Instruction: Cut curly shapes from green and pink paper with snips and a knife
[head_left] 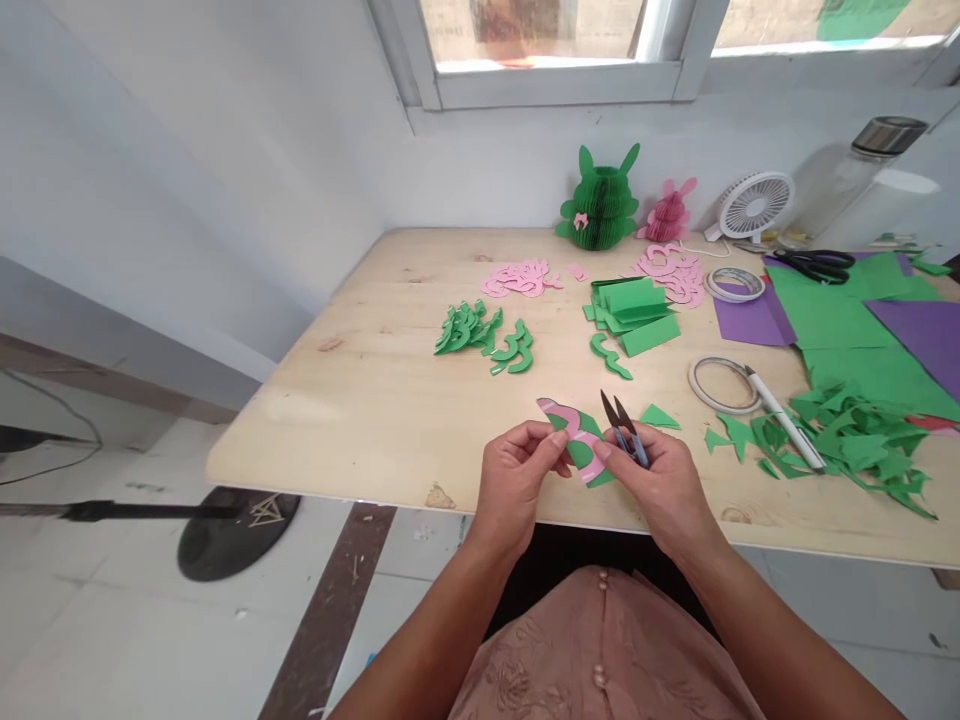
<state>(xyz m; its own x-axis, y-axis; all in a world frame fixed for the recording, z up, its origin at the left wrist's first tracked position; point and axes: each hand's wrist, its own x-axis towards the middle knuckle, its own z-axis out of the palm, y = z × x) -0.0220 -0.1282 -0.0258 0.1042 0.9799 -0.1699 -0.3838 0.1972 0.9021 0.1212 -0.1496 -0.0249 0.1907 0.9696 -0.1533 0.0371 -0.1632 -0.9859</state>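
My left hand [517, 470] pinches a small piece of green paper with a pink template on it [574, 440], held just above the near edge of the wooden table [375, 400]. My right hand [660, 475] grips small thread snips [622, 425], blades apart and pointing away from me, and its fingertips also touch the paper piece. Both hands are closed.
Piles of cut green shapes [480, 335] and pink shapes [517, 278] lie mid-table, beside folded green paper [634, 310]. Green scraps [855, 440], a pen [784, 430], tape rolls [720, 385], purple and green sheets, black scissors [817, 263], a fan [754, 205] and paper rabbits [600, 200] fill the right and back.
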